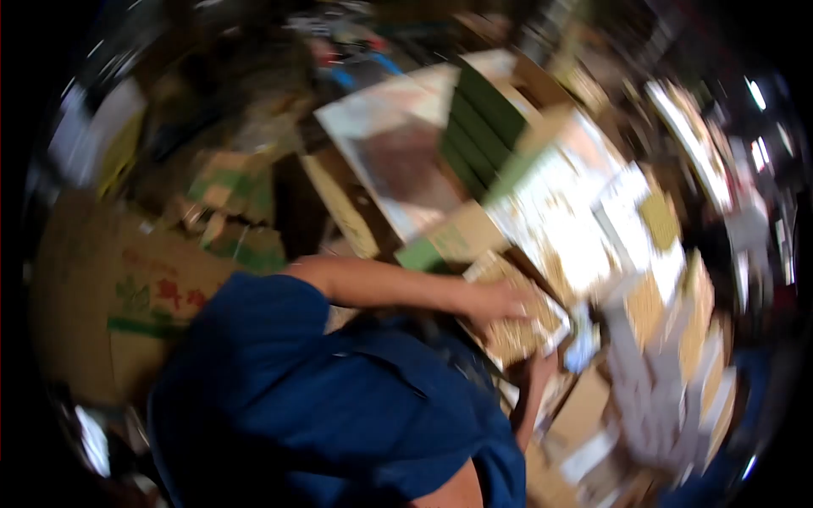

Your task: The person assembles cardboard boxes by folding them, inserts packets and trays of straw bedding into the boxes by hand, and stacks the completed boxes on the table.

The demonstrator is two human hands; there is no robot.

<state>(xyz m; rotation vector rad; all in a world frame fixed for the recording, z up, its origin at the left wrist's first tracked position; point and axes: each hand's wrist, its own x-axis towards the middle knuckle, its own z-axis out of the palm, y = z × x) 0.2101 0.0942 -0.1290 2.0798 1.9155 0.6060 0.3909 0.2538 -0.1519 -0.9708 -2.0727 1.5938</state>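
Motion blur covers much of the picture. A tan block-like bundle with white edges is between my two hands, just in front of my body. My left hand reaches over its near left side, the fingers across the top and the thumb lower at the edge. At its right lower corner is my right hand, closed on the white edge, its fingers partly hidden. Beyond them stands an open carton with a green inner divider. Whether the bundle is a stack of sheets or one piece, I cannot tell.
A large brown carton with red and green print stands at the left. White and tan sheets lie beyond my hands. Stacks of tan pieces with pale strips are at the right. A small pale blue object sits near my right hand.
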